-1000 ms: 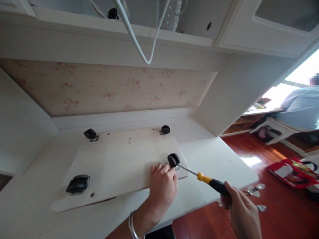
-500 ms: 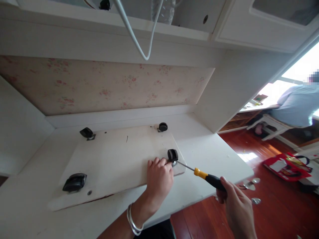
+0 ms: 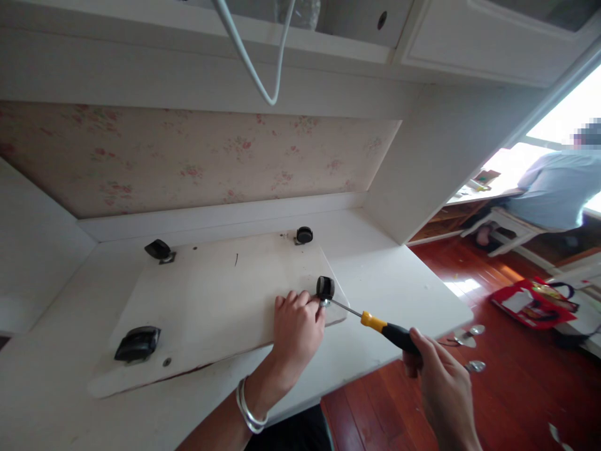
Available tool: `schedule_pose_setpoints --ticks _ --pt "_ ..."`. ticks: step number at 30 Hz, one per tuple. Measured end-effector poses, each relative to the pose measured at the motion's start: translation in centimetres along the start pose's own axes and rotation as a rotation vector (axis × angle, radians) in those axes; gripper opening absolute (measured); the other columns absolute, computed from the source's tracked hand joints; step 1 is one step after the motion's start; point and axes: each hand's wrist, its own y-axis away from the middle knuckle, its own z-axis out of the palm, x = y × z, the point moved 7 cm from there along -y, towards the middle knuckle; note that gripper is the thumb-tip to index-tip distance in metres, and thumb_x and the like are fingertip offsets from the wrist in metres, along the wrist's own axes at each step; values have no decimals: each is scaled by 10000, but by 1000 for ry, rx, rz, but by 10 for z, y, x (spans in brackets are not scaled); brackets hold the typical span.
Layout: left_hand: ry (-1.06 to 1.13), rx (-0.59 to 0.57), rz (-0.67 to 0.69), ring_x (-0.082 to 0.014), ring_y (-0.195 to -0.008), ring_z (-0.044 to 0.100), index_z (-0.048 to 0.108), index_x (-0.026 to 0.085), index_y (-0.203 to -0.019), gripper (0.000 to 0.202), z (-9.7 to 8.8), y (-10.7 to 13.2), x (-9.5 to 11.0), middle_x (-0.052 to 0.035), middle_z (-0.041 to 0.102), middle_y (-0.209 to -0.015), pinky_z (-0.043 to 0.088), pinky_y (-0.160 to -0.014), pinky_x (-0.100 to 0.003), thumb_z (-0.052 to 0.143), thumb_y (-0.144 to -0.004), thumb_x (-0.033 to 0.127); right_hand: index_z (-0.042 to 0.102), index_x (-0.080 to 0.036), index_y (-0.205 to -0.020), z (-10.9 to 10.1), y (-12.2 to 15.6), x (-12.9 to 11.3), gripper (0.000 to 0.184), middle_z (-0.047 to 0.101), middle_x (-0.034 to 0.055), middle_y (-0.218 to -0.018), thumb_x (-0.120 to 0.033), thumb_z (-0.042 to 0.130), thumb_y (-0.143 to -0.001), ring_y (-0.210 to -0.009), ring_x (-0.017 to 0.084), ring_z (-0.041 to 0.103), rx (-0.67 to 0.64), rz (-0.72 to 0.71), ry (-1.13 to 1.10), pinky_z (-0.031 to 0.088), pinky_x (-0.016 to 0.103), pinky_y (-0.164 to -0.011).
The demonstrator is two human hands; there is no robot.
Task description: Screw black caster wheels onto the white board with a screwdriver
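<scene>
A white board (image 3: 206, 294) lies flat with a black caster (image 3: 325, 287) at its near right corner. My left hand (image 3: 297, 329) has its fingers curled against the metal base of this caster; the fingertips are partly hidden. In my right hand (image 3: 444, 382) is the black end of a yellow-and-black screwdriver (image 3: 373, 321). Its shaft slants up to the left, and the tip meets the foot of the same caster. Other casters stand at the board's far right (image 3: 304, 235), far left (image 3: 158, 249) and near left (image 3: 137, 344) corners.
The board rests on a white desk top (image 3: 394, 275) below a shelf. A white cable (image 3: 256, 78) hangs down from above. Beyond the desk's right edge are a red wooden floor (image 3: 366, 410), a red bag (image 3: 528, 307) and a seated person (image 3: 549, 191).
The view has shifted slightly, so everything sits a little further left and mostly higher. Both hands keep their hold, and the screwdriver tip stays at the caster's foot.
</scene>
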Motion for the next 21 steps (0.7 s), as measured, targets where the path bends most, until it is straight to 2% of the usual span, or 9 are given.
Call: schedule_pose_setpoints --ticks 7,21 --pt "-6 0 2 -225 -912 576 743 259 -841 172 2 -3 -1 -34 705 -867 334 -787 -382 593 -925 250 624 -196 -596 2 6 -11 507 527 0 -507 -651 587 -817 -563 170 483 11 -29 50 380 295 -574" --pt "10 -10 -13 -224 -912 581 741 254 -831 169 6 -6 -2 -37 712 -877 336 -791 -380 595 -913 239 692 -170 -730 1 -5 1 489 570 2 -534 -655 644 -779 -565 168 504 -18 -3 -23 406 302 -581"
